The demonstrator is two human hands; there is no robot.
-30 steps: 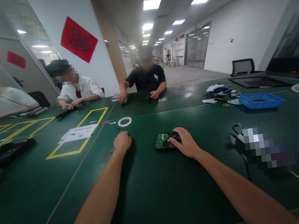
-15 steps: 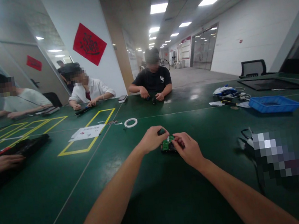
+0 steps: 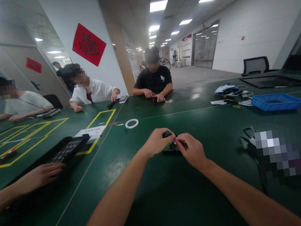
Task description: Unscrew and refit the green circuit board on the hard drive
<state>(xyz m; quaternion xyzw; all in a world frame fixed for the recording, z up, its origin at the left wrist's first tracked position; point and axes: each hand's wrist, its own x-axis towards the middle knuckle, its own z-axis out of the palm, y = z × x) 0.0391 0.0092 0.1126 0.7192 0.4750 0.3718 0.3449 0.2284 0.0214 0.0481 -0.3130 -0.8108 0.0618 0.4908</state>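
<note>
My left hand (image 3: 157,142) is closed around a short dark-handled tool (image 3: 167,134) just above a small black device. Its green circuit board (image 3: 167,148) faces up, with a round silvery part (image 3: 175,145) beside the green. My right hand (image 3: 192,147) is pinched at the device's right side, its fingertips meeting those of the left. What the right fingers hold, if anything, is hidden. Both hands cover much of the device, which appears to rest on the green table (image 3: 152,199).
At left, a co-worker's hand (image 3: 45,174) lies on a long black tray (image 3: 68,150). A white ring (image 3: 131,123) lies beyond my left hand. To the right are a blue bin (image 3: 277,102) and a blurred-out long item (image 3: 281,154). Several people sit across the table.
My hands have drawn together, covering more of the circuit board. At left, the co-worker's hand and black tray have moved right, over the paper sheet's edge. The person in white has reached right.
</note>
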